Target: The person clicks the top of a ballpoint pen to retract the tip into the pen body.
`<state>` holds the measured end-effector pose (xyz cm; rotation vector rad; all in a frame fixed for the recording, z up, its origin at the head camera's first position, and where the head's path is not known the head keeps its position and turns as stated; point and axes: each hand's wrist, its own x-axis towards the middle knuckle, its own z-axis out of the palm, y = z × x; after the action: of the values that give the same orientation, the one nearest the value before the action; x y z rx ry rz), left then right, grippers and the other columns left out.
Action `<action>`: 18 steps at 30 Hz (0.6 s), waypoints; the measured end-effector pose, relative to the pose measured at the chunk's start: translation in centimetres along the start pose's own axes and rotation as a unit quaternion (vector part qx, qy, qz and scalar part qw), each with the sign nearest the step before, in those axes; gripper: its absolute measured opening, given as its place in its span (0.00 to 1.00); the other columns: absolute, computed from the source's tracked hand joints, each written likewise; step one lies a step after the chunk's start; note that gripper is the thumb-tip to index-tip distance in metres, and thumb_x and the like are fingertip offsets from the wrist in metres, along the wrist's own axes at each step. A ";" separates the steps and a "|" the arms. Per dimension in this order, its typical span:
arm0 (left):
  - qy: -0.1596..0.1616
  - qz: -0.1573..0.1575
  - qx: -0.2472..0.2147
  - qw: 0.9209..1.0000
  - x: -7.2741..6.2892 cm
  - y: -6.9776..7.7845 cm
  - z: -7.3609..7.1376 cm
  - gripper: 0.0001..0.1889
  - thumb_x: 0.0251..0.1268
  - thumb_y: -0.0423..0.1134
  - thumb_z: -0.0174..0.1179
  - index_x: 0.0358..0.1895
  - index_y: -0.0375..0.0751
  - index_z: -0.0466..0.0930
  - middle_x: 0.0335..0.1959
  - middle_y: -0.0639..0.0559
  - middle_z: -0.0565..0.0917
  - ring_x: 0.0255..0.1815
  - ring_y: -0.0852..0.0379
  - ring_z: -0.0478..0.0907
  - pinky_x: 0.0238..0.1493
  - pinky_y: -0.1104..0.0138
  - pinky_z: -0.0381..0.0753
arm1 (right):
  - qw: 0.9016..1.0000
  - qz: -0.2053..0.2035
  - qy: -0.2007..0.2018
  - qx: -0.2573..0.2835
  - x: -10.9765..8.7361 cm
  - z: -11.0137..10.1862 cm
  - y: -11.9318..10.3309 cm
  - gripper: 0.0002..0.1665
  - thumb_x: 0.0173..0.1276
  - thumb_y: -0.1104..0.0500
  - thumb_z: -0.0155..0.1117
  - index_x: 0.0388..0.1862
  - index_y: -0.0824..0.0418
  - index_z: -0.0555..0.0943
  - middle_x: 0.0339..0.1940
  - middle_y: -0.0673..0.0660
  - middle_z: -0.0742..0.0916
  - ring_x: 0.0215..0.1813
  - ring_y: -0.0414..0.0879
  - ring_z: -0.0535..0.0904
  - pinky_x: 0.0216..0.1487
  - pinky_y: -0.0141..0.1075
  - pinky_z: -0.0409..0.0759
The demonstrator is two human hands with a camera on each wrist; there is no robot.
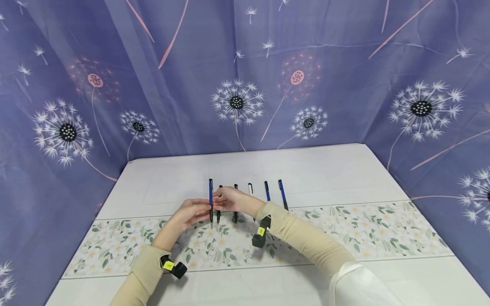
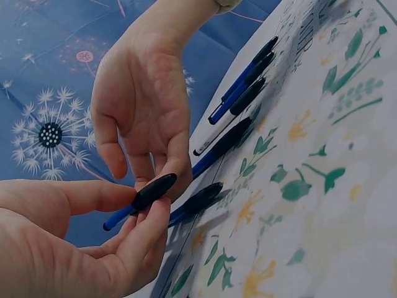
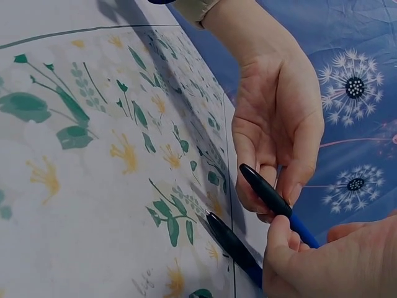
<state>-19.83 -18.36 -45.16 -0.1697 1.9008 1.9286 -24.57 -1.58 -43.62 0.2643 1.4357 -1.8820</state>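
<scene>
A blue pen with a black grip [image 1: 211, 197] is raised between both hands, its black end toward me. My left hand [image 1: 191, 211] pinches it between thumb and fingers, clearest in the left wrist view, where the left hand [image 2: 93, 242] is at the lower left. From the other side, my right hand [image 1: 234, 199] has its thumb and fingertips on the same pen. In the right wrist view, the right hand [image 3: 335, 254] comes in from the lower right, by the pen's blue barrel [image 3: 303, 232]. Close beneath the hands lies another pen [image 3: 236, 248].
More pens lie in a row to the right, among them a white pen [image 1: 250, 189] and two blue pens, one [image 1: 267, 191] beside the other [image 1: 283, 193]. The right hand partly covers the row. A floral strip [image 1: 344, 233] crosses the white table [image 1: 325, 170]; a purple dandelion curtain [image 1: 191, 106] surrounds it.
</scene>
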 end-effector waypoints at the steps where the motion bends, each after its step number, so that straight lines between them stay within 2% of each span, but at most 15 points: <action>1: 0.002 -0.001 0.001 1.000 -0.1 0.0 -0.1 0.24 0.68 0.29 0.54 0.63 0.18 0.63 0.39 0.51 0.83 0.39 0.61 0.84 0.47 0.68 0.85 | 1.000 0.001 0.000 0.002 0.0 0.1 0.1 0.21 0.73 0.65 0.48 0.63 0.72 0.70 0.36 0.60 0.79 0.37 0.47 0.77 0.66 0.39 0.76; 7: 0.009 -0.006 0.011 1.000 -0.3 0.0 -0.6 0.23 0.68 0.28 0.54 0.63 0.18 0.64 0.37 0.52 0.83 0.39 0.61 0.83 0.50 0.67 0.85 | 1.000 0.003 -0.011 0.000 0.0 0.4 0.3 0.21 0.74 0.64 0.48 0.62 0.73 0.71 0.44 0.64 0.79 0.42 0.49 0.77 0.69 0.41 0.73; 14: 0.023 -0.012 0.019 0.999 -0.1 -0.2 -1.3 0.23 0.68 0.29 0.54 0.62 0.20 0.65 0.36 0.53 0.82 0.38 0.62 0.83 0.49 0.67 0.85 | 1.000 0.005 -0.024 -0.017 0.0 0.8 0.2 0.22 0.75 0.64 0.45 0.63 0.73 0.71 0.60 0.72 0.76 0.46 0.51 0.79 0.69 0.40 0.73; 18: 0.027 -0.013 0.019 0.999 -0.1 -0.3 -1.5 0.22 0.68 0.29 0.55 0.61 0.21 0.66 0.36 0.52 0.83 0.38 0.61 0.83 0.48 0.66 0.86 | 1.000 0.008 -0.024 -0.014 0.2 1.0 0.2 0.22 0.75 0.64 0.45 0.63 0.73 0.71 0.58 0.71 0.77 0.49 0.52 0.78 0.69 0.39 0.73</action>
<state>-19.89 -19.88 -45.48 -0.2372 1.9586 1.8880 -24.28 -2.53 -43.56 0.2157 1.4232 -1.8413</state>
